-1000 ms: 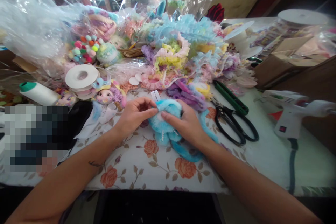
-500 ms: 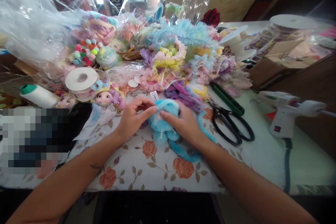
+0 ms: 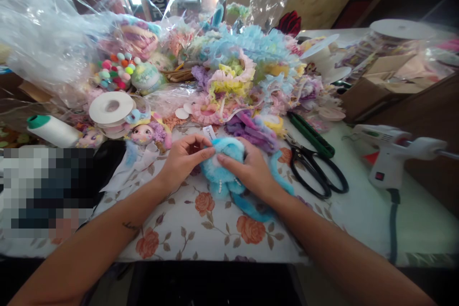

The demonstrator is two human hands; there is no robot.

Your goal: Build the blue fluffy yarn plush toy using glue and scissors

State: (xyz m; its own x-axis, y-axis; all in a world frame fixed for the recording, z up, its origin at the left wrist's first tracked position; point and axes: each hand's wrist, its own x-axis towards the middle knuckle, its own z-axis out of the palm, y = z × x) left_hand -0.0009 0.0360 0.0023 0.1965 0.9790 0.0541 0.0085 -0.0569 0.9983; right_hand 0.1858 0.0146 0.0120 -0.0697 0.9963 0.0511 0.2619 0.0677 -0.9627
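Note:
A fluffy blue plush headband (image 3: 224,172) with small pearl beads lies on the floral tablecloth (image 3: 186,229) at the middle. My left hand (image 3: 184,158) pinches its upper left edge, next to a small white tag (image 3: 209,132). On the plush's right side rests my right hand (image 3: 251,169), fingers curled and pressing the fur, fingertips almost meeting those of the left hand.
Black scissors (image 3: 315,167) and green-handled shears (image 3: 310,134) lie to the right, then a white glue gun (image 3: 394,153). Behind is a heap of pastel ruffled trims (image 3: 236,71), a doll head (image 3: 143,133), a ribbon spool (image 3: 112,106), a thread cone (image 3: 53,130) and plastic bags (image 3: 46,33).
Both hands stay on the blue plush; the fingertips have closed slightly toward each other. Nothing else moved.

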